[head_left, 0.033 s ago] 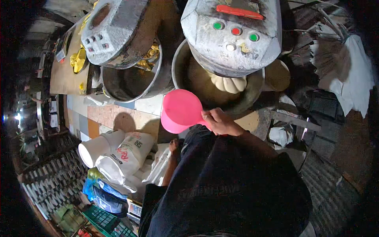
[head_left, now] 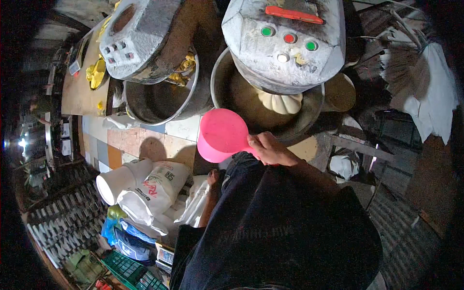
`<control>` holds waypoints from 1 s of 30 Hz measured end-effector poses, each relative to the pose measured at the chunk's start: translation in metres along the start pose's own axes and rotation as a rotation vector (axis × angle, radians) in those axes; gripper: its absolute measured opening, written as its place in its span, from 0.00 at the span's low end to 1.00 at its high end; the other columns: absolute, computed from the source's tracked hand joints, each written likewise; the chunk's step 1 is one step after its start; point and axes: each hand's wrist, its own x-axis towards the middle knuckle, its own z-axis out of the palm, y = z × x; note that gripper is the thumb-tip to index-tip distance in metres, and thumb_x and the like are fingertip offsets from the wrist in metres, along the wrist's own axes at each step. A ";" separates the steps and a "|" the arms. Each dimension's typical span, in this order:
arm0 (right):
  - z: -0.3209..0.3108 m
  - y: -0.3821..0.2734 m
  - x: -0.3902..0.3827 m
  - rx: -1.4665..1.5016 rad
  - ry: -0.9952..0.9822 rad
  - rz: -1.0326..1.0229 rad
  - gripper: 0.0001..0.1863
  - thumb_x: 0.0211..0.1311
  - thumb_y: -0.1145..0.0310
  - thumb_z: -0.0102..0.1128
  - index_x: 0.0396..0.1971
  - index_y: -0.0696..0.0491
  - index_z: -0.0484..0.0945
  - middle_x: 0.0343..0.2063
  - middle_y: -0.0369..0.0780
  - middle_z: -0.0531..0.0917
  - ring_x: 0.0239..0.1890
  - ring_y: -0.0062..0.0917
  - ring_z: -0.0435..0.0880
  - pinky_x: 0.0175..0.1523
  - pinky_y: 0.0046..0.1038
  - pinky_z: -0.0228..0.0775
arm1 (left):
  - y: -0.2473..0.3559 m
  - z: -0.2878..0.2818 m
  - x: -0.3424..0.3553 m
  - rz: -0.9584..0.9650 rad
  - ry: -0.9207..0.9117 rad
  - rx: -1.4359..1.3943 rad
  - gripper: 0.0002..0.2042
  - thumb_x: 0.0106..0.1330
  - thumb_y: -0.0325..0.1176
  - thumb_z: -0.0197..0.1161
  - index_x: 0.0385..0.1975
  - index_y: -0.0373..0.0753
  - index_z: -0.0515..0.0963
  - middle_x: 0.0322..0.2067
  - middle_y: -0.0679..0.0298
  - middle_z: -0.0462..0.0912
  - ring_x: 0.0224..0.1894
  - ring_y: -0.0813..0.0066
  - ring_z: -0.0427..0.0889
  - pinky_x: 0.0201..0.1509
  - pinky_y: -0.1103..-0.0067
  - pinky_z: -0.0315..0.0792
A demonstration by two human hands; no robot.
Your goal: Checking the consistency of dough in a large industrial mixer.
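Nothing visibly moved, right fingers gripping 1 pink dipper

Over the right bowl, the mixer head roofs the far part, leaving a crescent of open room along the left and near rim; pale dough stands in the way just under the head. The pink dipper in the right grip blocks the near left approach; its height against the rim cannot be told. The left bowl is reachable from above on its near side, its far side overhung by another machine head. Between the bowls the gap is narrow. Nearer, tiled floor gives passage leftward, bounded by a white bucket and a white sack.
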 end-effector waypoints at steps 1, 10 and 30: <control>-0.004 0.000 0.002 0.035 -0.058 0.099 0.15 0.68 0.61 0.39 0.35 0.53 0.75 0.10 0.37 0.72 0.07 0.20 0.69 0.13 0.26 0.61 | 0.003 -0.001 0.003 -0.027 -0.018 -0.005 0.14 0.66 0.39 0.49 0.36 0.35 0.76 0.27 0.59 0.78 0.28 0.67 0.76 0.30 0.72 0.70; -0.009 0.007 0.002 0.156 -0.076 0.274 0.17 0.68 0.61 0.34 0.34 0.54 0.73 0.10 0.35 0.71 0.07 0.20 0.69 0.11 0.24 0.62 | 0.062 -0.018 0.018 -0.396 -0.118 -0.580 0.14 0.67 0.39 0.47 0.35 0.34 0.75 0.26 0.59 0.77 0.27 0.69 0.75 0.30 0.74 0.70; -0.006 0.019 0.007 0.241 -0.116 0.236 0.22 0.66 0.57 0.34 0.22 0.57 0.71 0.10 0.37 0.72 0.06 0.20 0.70 0.11 0.25 0.62 | -0.004 -0.007 0.007 -0.106 -0.038 -0.082 0.11 0.61 0.36 0.57 0.38 0.36 0.75 0.30 0.60 0.79 0.29 0.73 0.78 0.30 0.78 0.71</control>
